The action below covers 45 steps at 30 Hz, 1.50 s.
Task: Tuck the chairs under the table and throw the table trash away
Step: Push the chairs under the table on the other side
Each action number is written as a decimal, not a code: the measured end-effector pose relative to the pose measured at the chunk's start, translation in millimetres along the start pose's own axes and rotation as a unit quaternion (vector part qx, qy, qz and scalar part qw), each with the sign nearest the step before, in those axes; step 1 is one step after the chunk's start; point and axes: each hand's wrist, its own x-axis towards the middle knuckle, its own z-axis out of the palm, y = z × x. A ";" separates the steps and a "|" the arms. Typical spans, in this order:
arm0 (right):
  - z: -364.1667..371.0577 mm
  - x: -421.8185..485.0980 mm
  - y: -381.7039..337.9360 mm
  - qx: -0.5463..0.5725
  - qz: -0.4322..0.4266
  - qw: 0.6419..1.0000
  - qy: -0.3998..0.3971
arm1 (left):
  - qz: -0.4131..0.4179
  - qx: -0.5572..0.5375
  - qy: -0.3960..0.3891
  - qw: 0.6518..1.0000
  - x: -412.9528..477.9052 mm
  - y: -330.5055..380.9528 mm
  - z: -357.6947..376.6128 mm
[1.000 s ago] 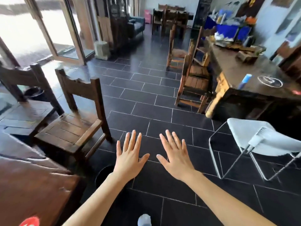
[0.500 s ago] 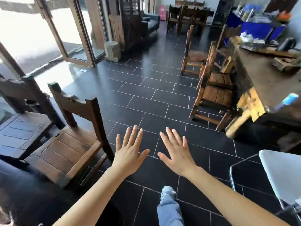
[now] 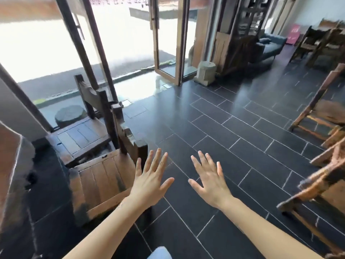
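Nearer now: chair, left hand overlapping.

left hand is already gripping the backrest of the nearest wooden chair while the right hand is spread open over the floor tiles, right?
Not quite. In the head view the left hand grips nothing: it is spread open with its fingers apart, beside the backrest of the nearest wooden chair. The rest holds: the right hand is spread open over the floor tiles.
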 end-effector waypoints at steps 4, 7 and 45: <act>-3.5 95.4 -2.7 0.000 -0.067 0.998 -0.008 | -0.060 0.014 0.009 0.998 57.8 -34.4 -6.6; -5.4 169.5 -0.9 -0.012 -0.112 0.994 -0.013 | -0.079 0.012 0.015 0.997 127.9 -57.5 -4.9; 44.4 699.4 -175.2 -0.131 -0.743 0.629 -0.184 | -0.735 -0.045 0.142 0.661 347.5 -206.8 -20.3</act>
